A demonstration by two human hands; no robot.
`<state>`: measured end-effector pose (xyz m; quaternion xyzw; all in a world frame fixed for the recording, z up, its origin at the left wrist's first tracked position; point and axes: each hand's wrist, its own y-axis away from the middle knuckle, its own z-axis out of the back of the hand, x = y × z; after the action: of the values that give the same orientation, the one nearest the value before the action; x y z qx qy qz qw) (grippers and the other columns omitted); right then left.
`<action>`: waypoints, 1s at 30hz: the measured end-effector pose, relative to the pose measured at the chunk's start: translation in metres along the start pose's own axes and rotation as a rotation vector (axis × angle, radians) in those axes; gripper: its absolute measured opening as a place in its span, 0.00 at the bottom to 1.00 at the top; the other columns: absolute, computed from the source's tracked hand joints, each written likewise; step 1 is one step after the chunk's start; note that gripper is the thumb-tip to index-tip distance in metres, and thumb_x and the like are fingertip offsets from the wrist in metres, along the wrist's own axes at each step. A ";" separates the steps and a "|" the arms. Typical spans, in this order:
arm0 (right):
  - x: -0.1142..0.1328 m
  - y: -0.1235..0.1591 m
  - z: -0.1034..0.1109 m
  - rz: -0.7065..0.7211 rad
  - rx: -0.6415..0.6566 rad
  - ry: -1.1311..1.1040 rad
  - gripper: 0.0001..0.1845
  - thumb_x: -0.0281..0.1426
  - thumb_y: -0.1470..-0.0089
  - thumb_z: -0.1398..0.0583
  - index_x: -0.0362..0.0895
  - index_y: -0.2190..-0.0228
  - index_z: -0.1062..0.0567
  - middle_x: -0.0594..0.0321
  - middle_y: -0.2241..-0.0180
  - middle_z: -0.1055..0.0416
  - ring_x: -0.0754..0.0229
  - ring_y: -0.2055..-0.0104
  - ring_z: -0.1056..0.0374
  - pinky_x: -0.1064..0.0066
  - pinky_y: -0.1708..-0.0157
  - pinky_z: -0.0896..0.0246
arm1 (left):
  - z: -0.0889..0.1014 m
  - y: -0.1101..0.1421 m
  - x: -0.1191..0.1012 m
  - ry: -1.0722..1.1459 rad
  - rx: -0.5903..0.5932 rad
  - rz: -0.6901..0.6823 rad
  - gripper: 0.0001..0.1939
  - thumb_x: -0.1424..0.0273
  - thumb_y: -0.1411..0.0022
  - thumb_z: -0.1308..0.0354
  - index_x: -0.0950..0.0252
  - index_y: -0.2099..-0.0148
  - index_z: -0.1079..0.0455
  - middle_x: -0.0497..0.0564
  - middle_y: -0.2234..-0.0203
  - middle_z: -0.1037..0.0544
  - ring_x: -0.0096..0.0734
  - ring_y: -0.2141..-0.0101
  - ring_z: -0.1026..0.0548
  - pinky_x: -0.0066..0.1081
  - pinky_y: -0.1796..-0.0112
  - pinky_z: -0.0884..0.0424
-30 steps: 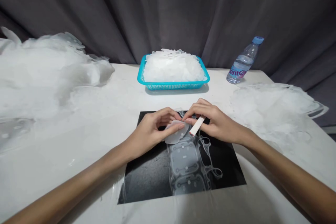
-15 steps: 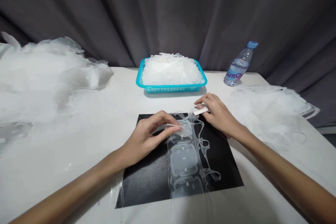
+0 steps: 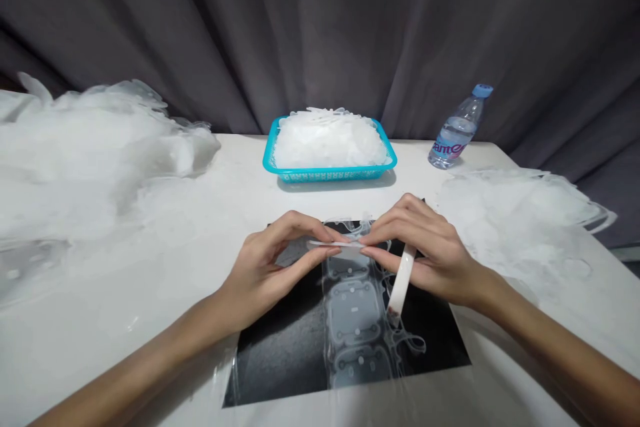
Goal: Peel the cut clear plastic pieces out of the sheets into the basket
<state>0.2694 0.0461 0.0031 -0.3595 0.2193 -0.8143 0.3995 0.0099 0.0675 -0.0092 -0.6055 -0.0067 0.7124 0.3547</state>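
A black mat [image 3: 280, 340] lies on the white table [image 3: 180, 260] in front of me. On it rests a clear plastic strip [image 3: 355, 327] of joined rounded pieces. My left hand [image 3: 265, 267] pinches one thin clear piece [image 3: 334, 244] held flat above the strip's far end. From the other side, my right hand [image 3: 430, 253] pinches the same piece, and a slim white stick-like tool [image 3: 401, 280] is tucked under its fingers, pointing down toward me.
A turquoise basket [image 3: 330, 170] heaped with clear plastic pieces stands behind the mat. Big piles of clear plastic scrap lie at the left [image 3: 90, 147] and right [image 3: 515, 207]. A water bottle [image 3: 457, 130] stands at the back right, before a dark curtain.
My right hand came back from the mat's far right corner to meet the left. Both now hold the clear piece, lifted off the strip. The white tool swung from sideways to pointing downward.
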 end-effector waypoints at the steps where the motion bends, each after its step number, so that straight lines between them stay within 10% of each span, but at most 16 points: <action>1: 0.000 0.000 0.001 0.008 0.000 0.015 0.05 0.25 0.35 0.34 0.43 0.57 0.23 0.59 0.63 0.20 0.58 0.61 0.31 0.63 0.60 0.35 | 0.001 0.000 0.000 -0.009 0.010 -0.005 0.13 0.81 0.32 0.35 0.59 0.51 0.26 0.47 0.56 0.15 0.30 0.54 0.15 0.27 0.48 0.20; 23: 0.014 -0.004 0.003 0.006 -0.044 0.055 0.07 0.24 0.36 0.36 0.49 0.60 0.25 0.62 0.65 0.22 0.55 0.63 0.29 0.61 0.66 0.34 | -0.011 0.008 -0.019 -0.215 -0.002 -0.132 0.10 0.81 0.33 0.34 0.61 0.55 0.27 0.48 0.60 0.16 0.29 0.61 0.17 0.28 0.59 0.21; 30: -0.007 -0.007 0.093 -0.365 -0.027 0.258 0.04 0.32 0.37 0.33 0.48 0.65 0.23 0.64 0.69 0.24 0.62 0.72 0.33 0.64 0.73 0.38 | -0.010 0.008 0.011 -0.360 0.268 0.138 0.19 0.61 0.28 0.36 0.59 0.40 0.34 0.54 0.43 0.22 0.41 0.44 0.23 0.41 0.43 0.25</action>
<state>0.3393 0.0497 0.0645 -0.2915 0.2107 -0.9094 0.2091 0.0143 0.0628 -0.0249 -0.4154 0.0661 0.8259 0.3755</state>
